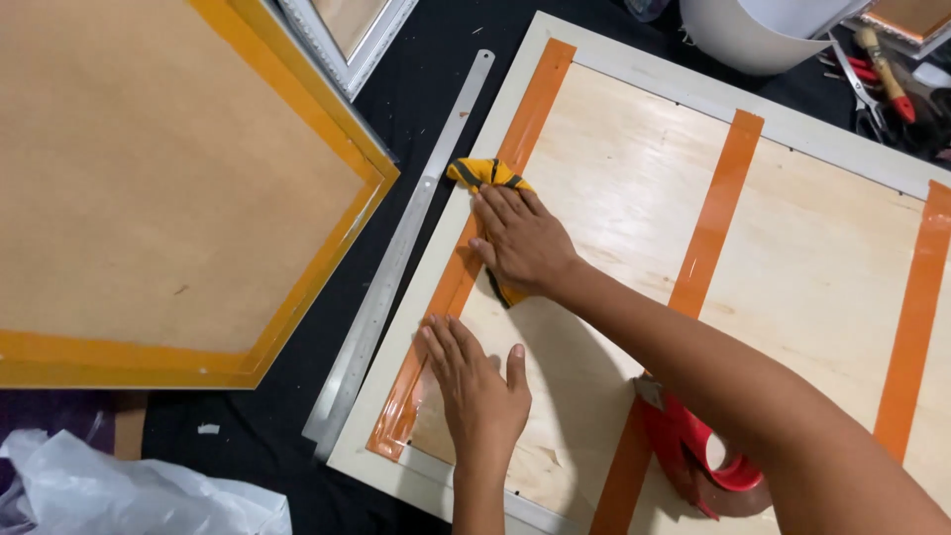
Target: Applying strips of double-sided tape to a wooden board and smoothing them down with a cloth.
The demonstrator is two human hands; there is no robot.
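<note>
1. A crumpled plastic bag (119,490) lies at 7 o'clock, cut off by the bottom and left edges.
2. A big board (149,188) with an orange border fills the 9 to 11 o'clock area; its top and left run out of view.
3. At 12 o'clock a white frame (347,40) shows only one corner.
4. A steel ruler (396,267) lies on the dark table (267,426), running from 12 o'clock down toward 7, just beside the panel's left rim.
5. The plywood panel (634,188) in a white frame covers the middle and right; its lower and right parts are cut off.
6. The left hand (475,381), at 6 o'clock, lies flat with fingers spread, pressing on the leftmost orange tape strip (525,114) and the wood beside it. It grips nothing.
7. The right hand (520,243), near the centre, lies palm down with fingers straight on a yellow cloth (483,173). The cloth sits on the same strip; most of it is hidden under the palm, with a bit showing below the wrist.
8. A red tape dispenser (698,456) at 5 o'clock is partly hidden behind the right forearm.
9. Two more tape strips (713,218) cross the panel toward 3 o'clock.
10. At 1 o'clock a white curved sheet (753,35) is cut off at the top, and the tools (882,79) beside it, among them pliers and a wooden handle, are hard to make out.
</note>
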